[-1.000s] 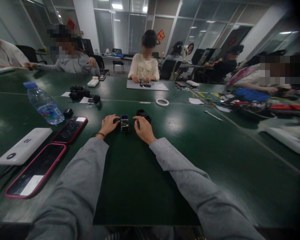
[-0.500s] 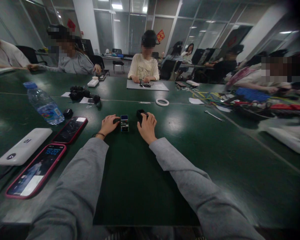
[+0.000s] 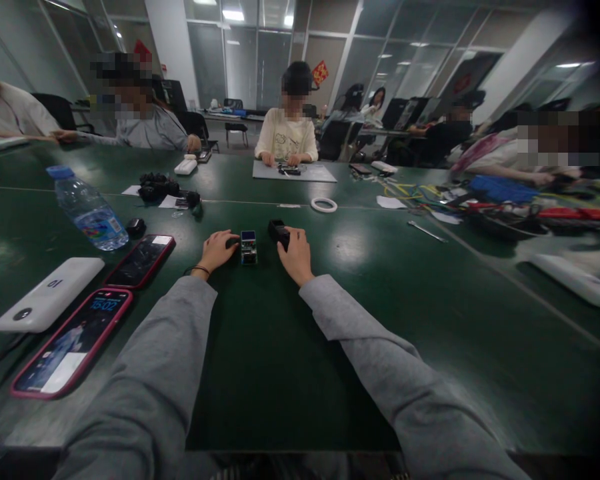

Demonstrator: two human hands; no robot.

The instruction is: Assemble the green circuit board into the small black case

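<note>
A small device with a dark screen above a bare circuit board (image 3: 249, 248) lies on the green table (image 3: 290, 380) between my hands. Just left of it rests my left hand (image 3: 217, 251), its curved fingers around a small black piece (image 3: 233, 241) that is mostly hidden. To the right of the device, my right hand (image 3: 295, 255) is closed on a black box-shaped case (image 3: 279, 231), whose left part sticks out past the fingers.
On the left are a water bottle (image 3: 91, 210), a white power bank (image 3: 50, 293) and two phones (image 3: 75, 343) (image 3: 141, 260). A white ring (image 3: 324, 205), a wrench (image 3: 427, 231) and cables lie beyond. Across the table, a person (image 3: 287, 137) works on a grey board.
My right hand's fingers have shifted right along the black case, which now shows more of itself and sits slightly further left. My left hand and the circuit board device look unmoved.
</note>
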